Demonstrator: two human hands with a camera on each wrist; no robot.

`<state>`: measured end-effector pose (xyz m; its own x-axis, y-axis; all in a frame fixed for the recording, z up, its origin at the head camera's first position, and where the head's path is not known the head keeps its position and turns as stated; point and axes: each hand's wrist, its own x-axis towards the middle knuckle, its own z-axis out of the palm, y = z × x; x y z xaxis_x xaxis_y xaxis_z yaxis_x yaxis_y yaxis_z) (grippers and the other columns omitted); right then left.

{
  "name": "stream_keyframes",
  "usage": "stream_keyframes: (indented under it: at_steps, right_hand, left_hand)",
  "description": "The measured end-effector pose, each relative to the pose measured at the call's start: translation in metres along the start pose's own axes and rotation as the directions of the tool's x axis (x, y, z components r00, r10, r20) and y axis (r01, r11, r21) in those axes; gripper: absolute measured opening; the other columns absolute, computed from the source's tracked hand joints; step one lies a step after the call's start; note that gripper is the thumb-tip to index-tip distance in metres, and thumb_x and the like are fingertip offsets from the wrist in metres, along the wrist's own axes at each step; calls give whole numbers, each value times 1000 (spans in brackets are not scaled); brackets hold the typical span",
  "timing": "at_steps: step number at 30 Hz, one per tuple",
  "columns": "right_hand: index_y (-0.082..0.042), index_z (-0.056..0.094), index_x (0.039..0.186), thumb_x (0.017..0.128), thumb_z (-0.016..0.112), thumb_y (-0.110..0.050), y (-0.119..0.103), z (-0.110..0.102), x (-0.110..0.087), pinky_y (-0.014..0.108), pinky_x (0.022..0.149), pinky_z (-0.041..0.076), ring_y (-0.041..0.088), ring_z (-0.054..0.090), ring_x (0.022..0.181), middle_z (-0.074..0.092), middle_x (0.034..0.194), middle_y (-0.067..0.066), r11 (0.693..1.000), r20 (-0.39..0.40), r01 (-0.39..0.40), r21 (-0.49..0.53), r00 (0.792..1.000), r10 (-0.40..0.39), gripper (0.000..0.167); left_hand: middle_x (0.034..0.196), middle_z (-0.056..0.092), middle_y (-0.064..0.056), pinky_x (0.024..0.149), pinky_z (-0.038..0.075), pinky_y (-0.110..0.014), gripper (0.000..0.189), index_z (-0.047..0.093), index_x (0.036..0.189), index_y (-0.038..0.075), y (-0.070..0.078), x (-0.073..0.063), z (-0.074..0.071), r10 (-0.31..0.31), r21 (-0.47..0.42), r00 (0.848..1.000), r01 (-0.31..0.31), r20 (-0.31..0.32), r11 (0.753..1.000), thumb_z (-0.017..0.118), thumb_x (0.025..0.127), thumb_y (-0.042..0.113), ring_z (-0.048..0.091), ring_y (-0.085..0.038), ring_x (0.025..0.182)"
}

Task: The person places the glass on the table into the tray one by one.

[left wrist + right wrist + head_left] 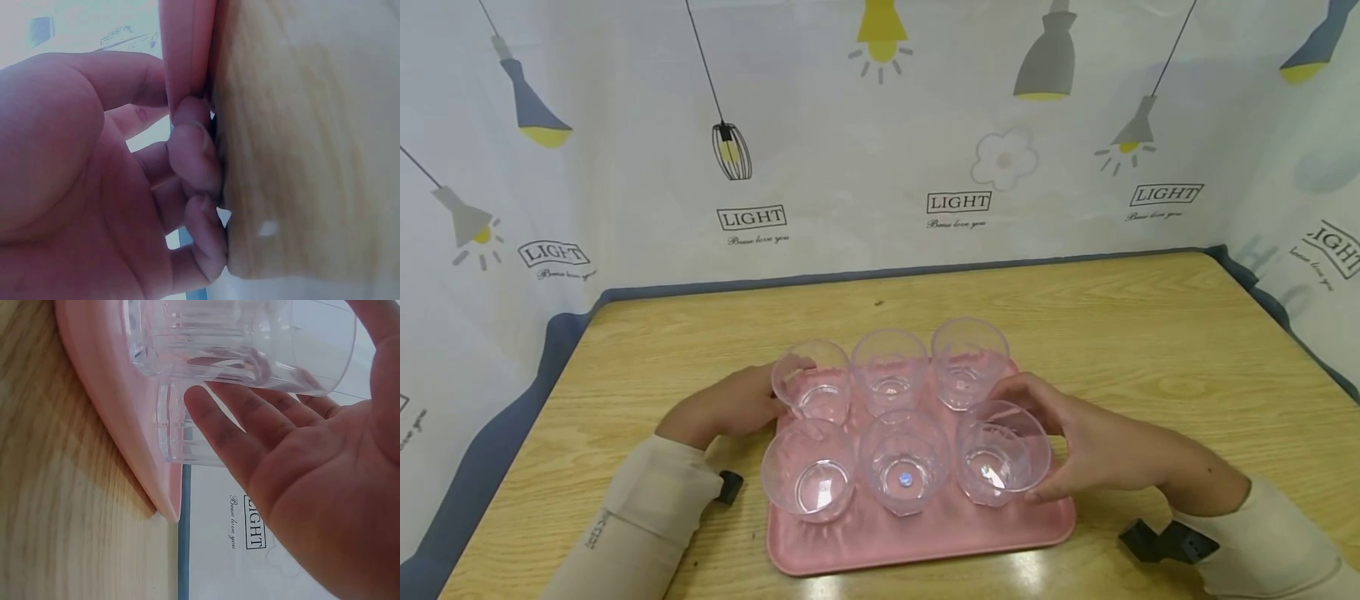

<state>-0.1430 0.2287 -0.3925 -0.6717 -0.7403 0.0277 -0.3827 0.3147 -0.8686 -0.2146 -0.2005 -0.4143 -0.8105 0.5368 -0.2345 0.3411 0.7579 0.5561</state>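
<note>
Several clear plastic cups stand in two rows on a pink tray (925, 548). My right hand (1078, 442) is around the front right cup (1003, 454), thumb on its near side and fingers behind it. In the right wrist view, the fingers of that hand (300, 450) reach along the side of the cup (250, 344). At the tray's left side, my left hand (741, 404) is partly behind the back left cup (814, 387). The left wrist view shows this hand (112, 169) gripping the tray edge (187, 50), fingers curled against its underside.
The tray lies on a wooden table (700, 333). A small shiny disc (906, 480) shows in the front middle cup (902, 442). Behind the table hangs a white cloth (850, 150) printed with lamps. Black devices (1168, 542) are at both wrists.
</note>
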Motion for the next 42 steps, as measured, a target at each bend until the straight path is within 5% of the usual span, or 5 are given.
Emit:
stream_keyframes:
  at_steps: [21,42]
  right_hand:
    - [-17,32,144,80,86,-26,-2,0,3,26,108,46,17,51,134,52,144,8,1000,12,-21,10,1000,21,84]
    - [-18,33,145,80,85,-31,-12,-5,-4,32,102,52,32,54,128,53,140,10,994,13,-102,-40,995,103,84]
  left_hand:
    - [149,51,-16,113,36,-62,53,42,151,19,5,-1,-2,-70,-23,997,70,21,997,55,102,32,47,-40,138]
    - [135,61,-14,109,42,-59,33,50,137,16,13,-2,-1,-6,-6,1000,6,-20,1000,49,105,24,56,-36,128]
